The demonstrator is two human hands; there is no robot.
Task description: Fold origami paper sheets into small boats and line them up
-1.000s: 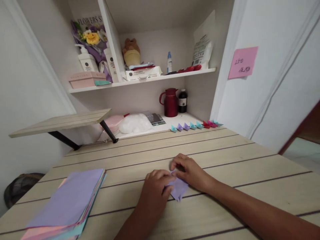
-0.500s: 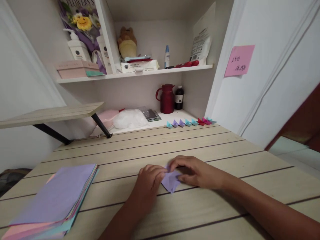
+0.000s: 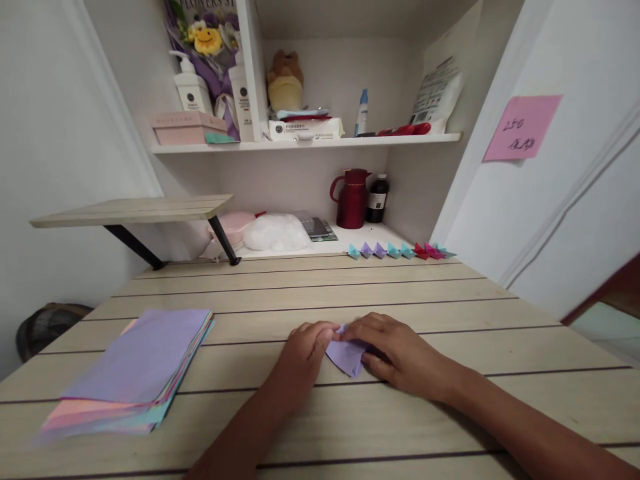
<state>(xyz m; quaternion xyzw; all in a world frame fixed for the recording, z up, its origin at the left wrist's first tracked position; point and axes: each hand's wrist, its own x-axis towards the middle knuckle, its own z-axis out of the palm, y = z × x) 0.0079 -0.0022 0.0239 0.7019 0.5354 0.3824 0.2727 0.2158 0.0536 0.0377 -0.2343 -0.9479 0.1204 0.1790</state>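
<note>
A small folded piece of purple paper (image 3: 346, 357) lies on the wooden table between my hands. My left hand (image 3: 309, 347) grips its upper left edge, with thumb and fingers pressed together there. From the right, my right hand (image 3: 393, 348) holds the same paper, fingers curled over its top and the thumb at its lower right side. The fingers cover the paper's upper part, so its folds there are hidden. To the left lies a stack of coloured paper sheets (image 3: 145, 357), a purple one on top.
Several small folded paper pieces (image 3: 393, 251) in blue, purple and red line the table's back edge. Behind them stand a dark red jug (image 3: 353, 200) and a dark bottle (image 3: 377, 199). A raised wooden shelf (image 3: 135, 209) on black legs is at the back left.
The camera view has turned to the left, so the scene sits further right. My right fingers have moved further over the purple paper's top, and its outline has changed from pointed to more rounded.
</note>
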